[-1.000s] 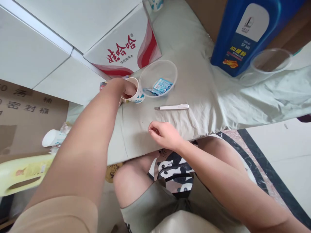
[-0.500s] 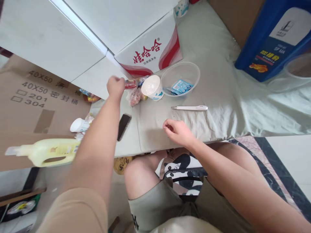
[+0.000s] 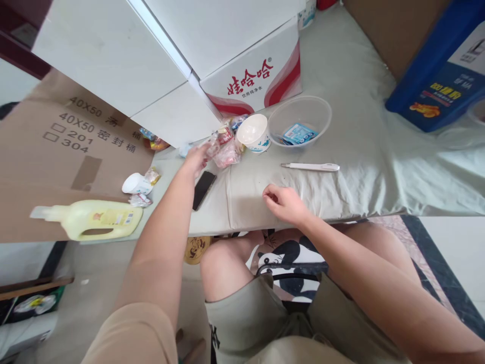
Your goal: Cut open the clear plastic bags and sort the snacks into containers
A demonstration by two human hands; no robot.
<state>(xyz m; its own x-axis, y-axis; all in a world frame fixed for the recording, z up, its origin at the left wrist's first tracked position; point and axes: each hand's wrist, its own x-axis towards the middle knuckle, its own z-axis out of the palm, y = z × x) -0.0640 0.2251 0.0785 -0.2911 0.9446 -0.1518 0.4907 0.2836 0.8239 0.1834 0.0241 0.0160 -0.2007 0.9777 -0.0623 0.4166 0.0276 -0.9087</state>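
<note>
My left hand reaches to the heap of small wrapped packets, its fingers pinched on a clear plastic packet. Just beyond it are a pink packet and a red packet. A black phone lies below that hand. My right hand rests loosely curled near the front edge of the cloth, with nothing visible in its fingers. Above it lies a white pen-like tool. Behind stand a white paper bowl and a clear plastic bowl with blue packets inside.
A white and red carton stands at the back. On the left are a brown cardboard box, a tipped paper cup and a yellow bottle on its side. A blue jug stands at the right.
My left hand has come down and nearer from beside the red packet, and a clear packet now shows at its fingers. My right hand keeps its place. The view has shifted slightly left.
</note>
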